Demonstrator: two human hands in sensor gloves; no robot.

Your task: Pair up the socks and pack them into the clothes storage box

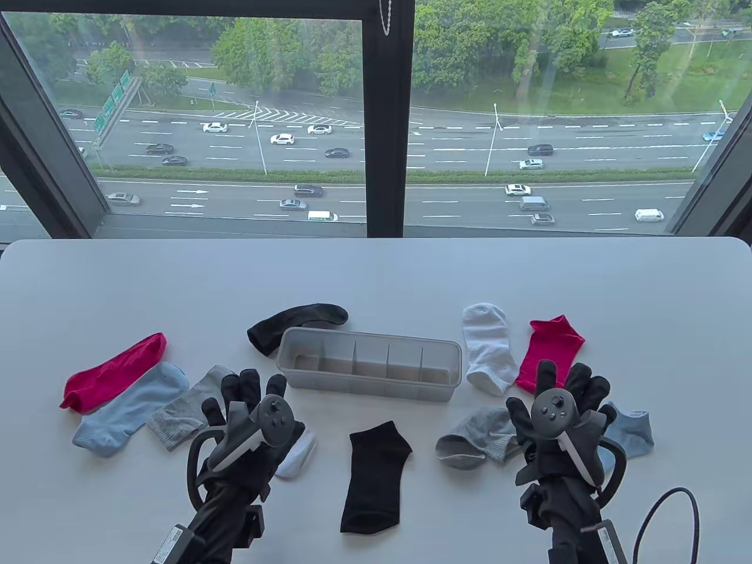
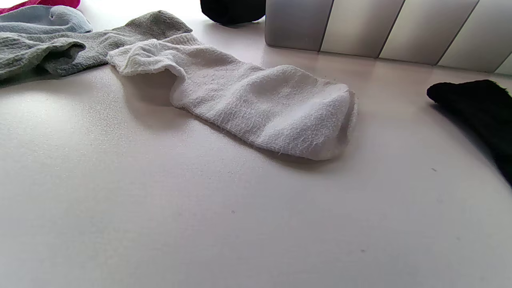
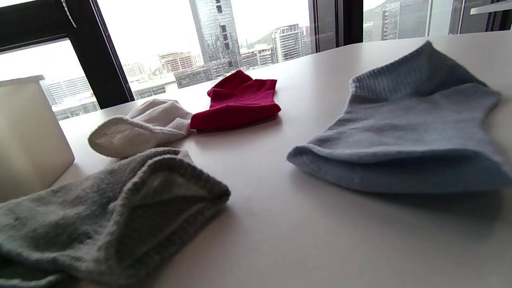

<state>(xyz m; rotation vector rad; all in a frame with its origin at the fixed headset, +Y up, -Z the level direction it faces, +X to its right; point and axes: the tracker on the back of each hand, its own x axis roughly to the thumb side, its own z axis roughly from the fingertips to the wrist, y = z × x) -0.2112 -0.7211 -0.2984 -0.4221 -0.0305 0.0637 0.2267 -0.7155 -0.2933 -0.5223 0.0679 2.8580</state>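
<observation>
hands: left hand point(image 1: 249, 411) and right hand point(image 1: 558, 405) hovered, fingers spread, holding nothing
socks: ten, loose on the surface point(image 1: 117, 282) around the storage box point(image 1: 369, 365); box empty
tip: probably take one colour first, stack heels, fold, drop in one compartment
text: none legible

The box point(image 1: 369, 364) stands mid-table with its top open and thin dividers inside, so entry is from above. A black sock point(image 1: 294, 324) touches its far left corner; a white sock point(image 1: 487, 346) lies just beside its right end. The near side is bare table point(image 1: 376, 276) down to another black sock point(image 1: 376, 473). Socks crowd both flanks near the hands; the far half of the table is free
</observation>
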